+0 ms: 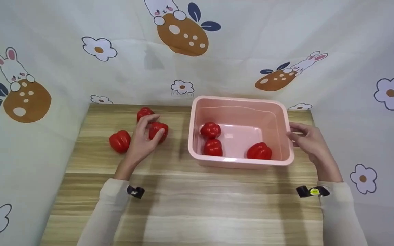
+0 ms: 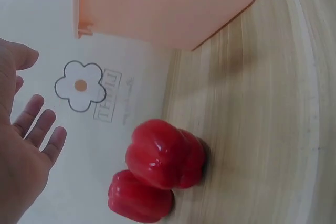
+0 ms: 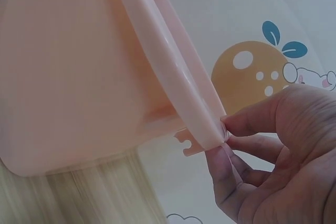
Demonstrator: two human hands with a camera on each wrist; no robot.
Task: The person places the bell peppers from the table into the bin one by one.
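My left hand [image 1: 144, 138] hovers with spread, slightly bent fingers over a red bell pepper [image 1: 158, 131]. The left wrist view shows that hand [image 2: 23, 145] apart from the red peppers [image 2: 160, 156]. Just behind lies another red pepper [image 1: 145, 113], partly hidden by my fingers; a third pepper [image 1: 120, 141] is left of the hand. On the right, my right hand [image 1: 306, 138] pinches the right rim of a pink plastic tub [image 1: 241, 160]. Thumb and fingers of the right hand [image 3: 268, 156] meet on its rim [image 3: 178, 77]. Inside the tub are three red peppers [image 1: 259, 151].
The wood-grain table [image 1: 217, 205] carries the tub and the loose peppers. A pale curtain [image 1: 238, 41] printed with rabbits and flowers hangs behind and at both sides, close to the table's edges.
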